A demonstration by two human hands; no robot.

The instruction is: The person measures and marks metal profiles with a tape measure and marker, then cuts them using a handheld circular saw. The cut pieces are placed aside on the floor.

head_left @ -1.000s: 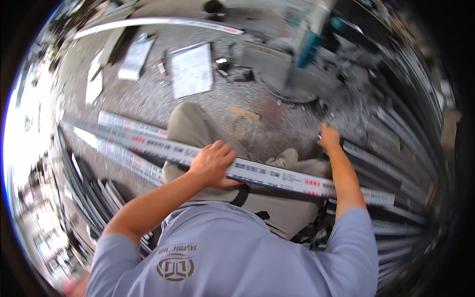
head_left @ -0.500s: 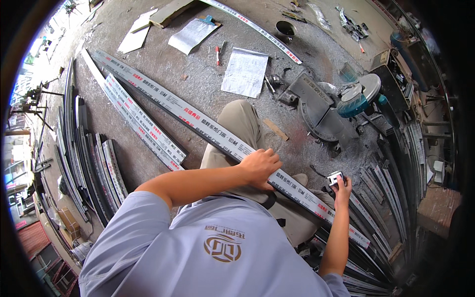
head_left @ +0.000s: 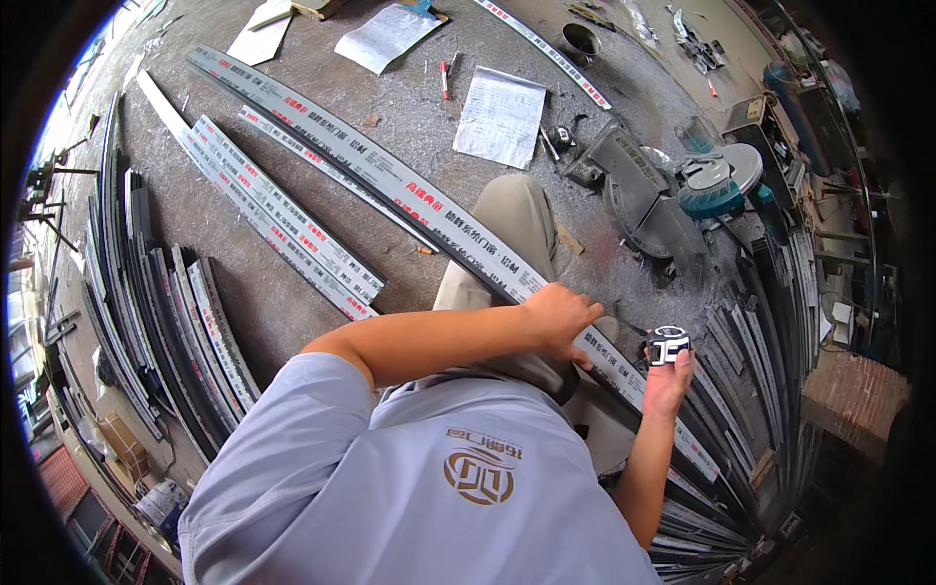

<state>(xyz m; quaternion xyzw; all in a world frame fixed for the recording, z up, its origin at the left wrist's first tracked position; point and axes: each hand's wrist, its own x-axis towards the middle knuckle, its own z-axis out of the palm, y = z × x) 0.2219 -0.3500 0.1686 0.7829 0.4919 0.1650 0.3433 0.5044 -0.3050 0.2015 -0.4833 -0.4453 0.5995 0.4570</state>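
My left hand (head_left: pixel 565 320) is wrapped over a long aluminium profile (head_left: pixel 450 216) covered in white printed film. The profile slants across my lap, from the far left to the near right, past my bent knee. In my right hand (head_left: pixel 669 382) is a black and white tape measure (head_left: pixel 669 346), held up just beyond the profile's near part. No drawn-out blade can be made out. Under the held profile, another film-covered strip (head_left: pixel 322 168) lies on the floor.
Two more film-wrapped profiles (head_left: pixel 283 229) rest on the floor at left, beside a stack of dark profiles (head_left: pixel 166 322). A mitre saw (head_left: pixel 634 210) stands at right, above further profiles (head_left: pixel 760 361). Ahead lie a written sheet (head_left: pixel 499 117), a red marker (head_left: pixel 445 80) and a clipboard (head_left: pixel 390 37).
The held profile's far end has swung away from the profiles at left, showing the strip beneath it. My left hand still grips it. The tape measure has turned in my right hand. The whole view has shifted.
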